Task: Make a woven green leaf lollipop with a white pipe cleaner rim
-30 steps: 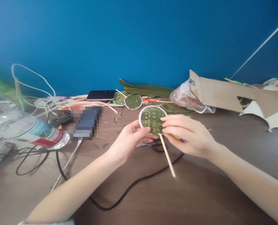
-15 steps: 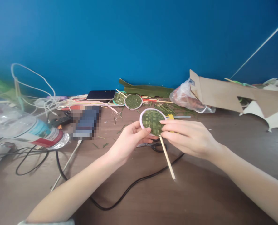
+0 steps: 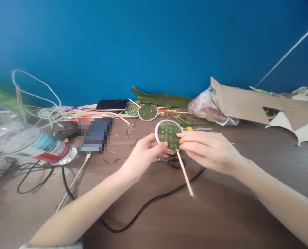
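Note:
Between my two hands is a small round fan (image 3: pixel 169 134) woven from green leaf strips, with a pale lilac rim and a thin wooden stick handle slanting down to the right. My left hand (image 3: pixel 146 154) grips its lower left edge, thumb on the front and fingers behind. On the right edge, my right hand (image 3: pixel 208 147) pinches the rim near the top of the stick; its thumb is mostly hidden. Scissors (image 3: pixel 176 162) with dark handles lie on the table beneath the fan, partly covered.
Two similar round fans, a lilac-rimmed one (image 3: pixel 148 112) and a teal-rimmed one (image 3: pixel 131 108), lie at the back beside a phone (image 3: pixel 111 104) and a long green leaf (image 3: pixel 166 100). Left is a plastic bottle (image 3: pixel 45 145); right, cut cardboard (image 3: pixel 249 102). A black cable (image 3: pixel 143 207) crosses the table.
Both hands stay nearly in place around the fan. The stick's lower end has shifted slightly up and left, and my right hand has moved a touch.

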{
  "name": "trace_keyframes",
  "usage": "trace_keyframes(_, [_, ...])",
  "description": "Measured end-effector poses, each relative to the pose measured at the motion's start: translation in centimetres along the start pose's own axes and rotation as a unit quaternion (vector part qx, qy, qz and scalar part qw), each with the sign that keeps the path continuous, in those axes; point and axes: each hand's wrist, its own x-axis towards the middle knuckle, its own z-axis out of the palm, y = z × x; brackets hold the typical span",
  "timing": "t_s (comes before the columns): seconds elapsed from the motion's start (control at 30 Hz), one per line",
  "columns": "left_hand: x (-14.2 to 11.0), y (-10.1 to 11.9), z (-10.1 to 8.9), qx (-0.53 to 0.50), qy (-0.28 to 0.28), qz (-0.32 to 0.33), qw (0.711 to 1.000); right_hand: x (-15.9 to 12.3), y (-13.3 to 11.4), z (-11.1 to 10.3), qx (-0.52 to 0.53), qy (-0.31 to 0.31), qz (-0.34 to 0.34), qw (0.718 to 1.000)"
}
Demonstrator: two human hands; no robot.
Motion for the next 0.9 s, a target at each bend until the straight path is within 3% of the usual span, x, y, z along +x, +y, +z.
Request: trace_keyframes(0.9, [-0.11, -0.05, -0.02, -0.001, 0.007, -0.003, 1.0, 0.14, -0.26, -0.08, -0.021, 0.0, -0.016, 1.0])
